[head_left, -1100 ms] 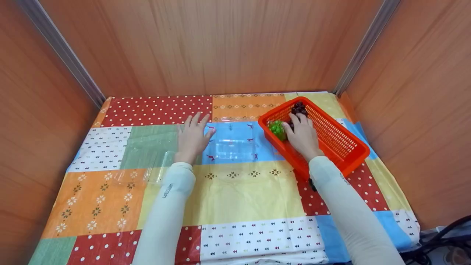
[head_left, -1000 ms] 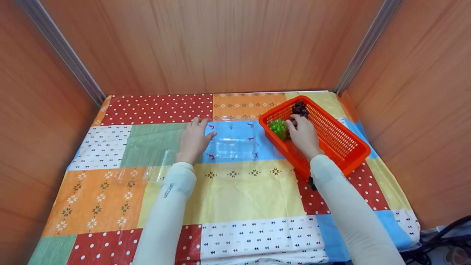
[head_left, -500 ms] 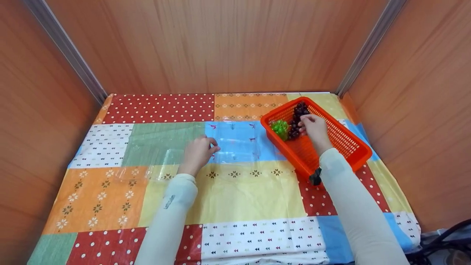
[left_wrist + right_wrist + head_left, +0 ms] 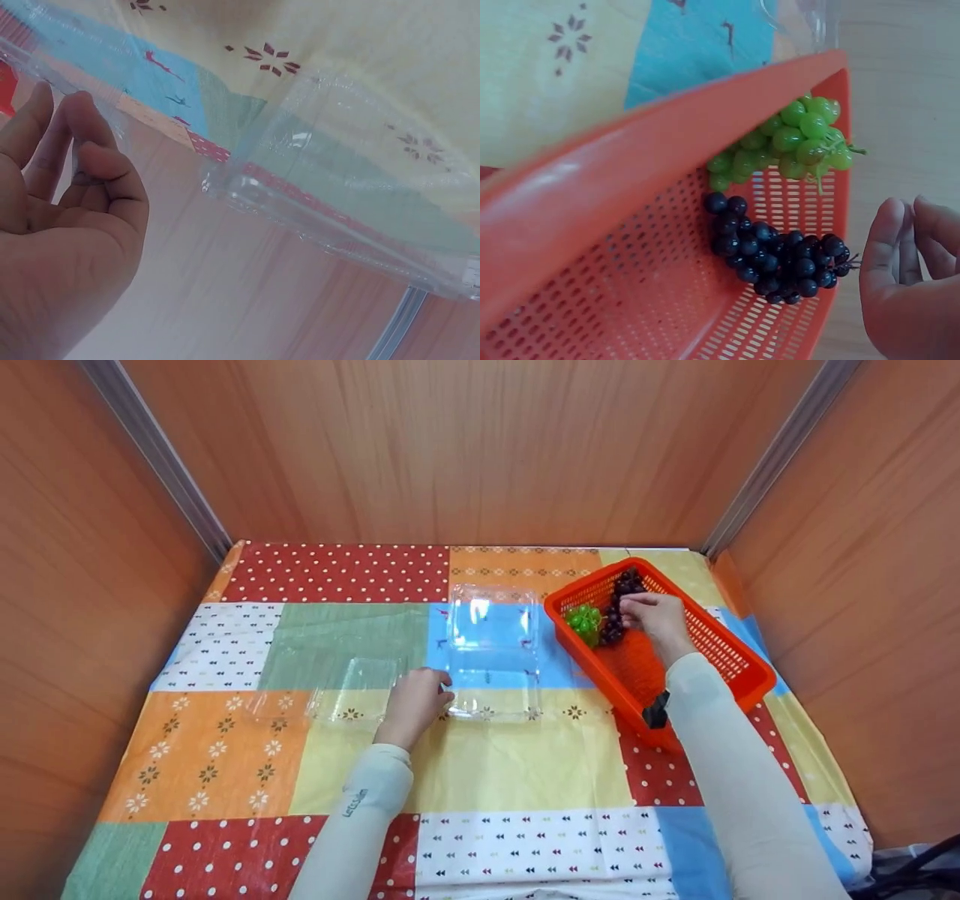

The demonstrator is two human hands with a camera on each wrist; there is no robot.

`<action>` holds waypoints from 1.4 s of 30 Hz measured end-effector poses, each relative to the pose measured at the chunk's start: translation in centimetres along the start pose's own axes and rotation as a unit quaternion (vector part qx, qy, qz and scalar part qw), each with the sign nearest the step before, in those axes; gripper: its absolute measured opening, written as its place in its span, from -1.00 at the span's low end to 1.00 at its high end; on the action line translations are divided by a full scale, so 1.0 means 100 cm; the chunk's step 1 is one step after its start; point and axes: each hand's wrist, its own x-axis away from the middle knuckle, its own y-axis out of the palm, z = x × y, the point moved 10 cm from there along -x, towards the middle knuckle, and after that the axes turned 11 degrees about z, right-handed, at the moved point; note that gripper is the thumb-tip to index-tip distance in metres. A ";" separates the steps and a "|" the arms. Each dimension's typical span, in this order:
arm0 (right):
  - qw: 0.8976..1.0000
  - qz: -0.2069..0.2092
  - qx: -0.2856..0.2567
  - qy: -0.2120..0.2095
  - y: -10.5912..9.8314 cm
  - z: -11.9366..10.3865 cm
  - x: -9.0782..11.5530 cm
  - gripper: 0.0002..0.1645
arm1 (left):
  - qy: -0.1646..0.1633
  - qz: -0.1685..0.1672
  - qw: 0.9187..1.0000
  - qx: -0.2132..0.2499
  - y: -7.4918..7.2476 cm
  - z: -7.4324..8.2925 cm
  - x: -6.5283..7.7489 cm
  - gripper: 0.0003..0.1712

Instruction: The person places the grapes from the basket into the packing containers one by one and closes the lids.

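Note:
In the head view my left hand (image 4: 415, 701) is at the left edge of an opened clear plastic clamshell box (image 4: 491, 656), pinching its rim. The left wrist view has thumb and index finger close together on a clear edge. My right hand (image 4: 656, 621), fingers loosely curled with nothing seen between them, is over an orange-red plastic basket (image 4: 634, 716). Black grapes (image 4: 780, 259) and green grapes (image 4: 799, 139) lie at one end of the basket. The black bunch's stem points toward the right hand in the right wrist view.
Other clear plastic packaging (image 4: 360, 682) lies on the patchwork tablecloth (image 4: 517, 765), left of my left hand. Wood-look panels (image 4: 465, 450) enclose the table at the back and sides. Black cables (image 4: 915, 870) show at the lower right.
My left hand has come nearer to me and its fingers have curled; the clear box has shifted toward me with it. My right hand has drawn up and right off the black grapes.

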 end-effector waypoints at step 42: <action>0.981 -0.109 0.158 0.012 0.044 -0.003 -0.057 -0.46 | -0.068 0.012 0.996 0.055 0.011 -0.008 0.010 -0.44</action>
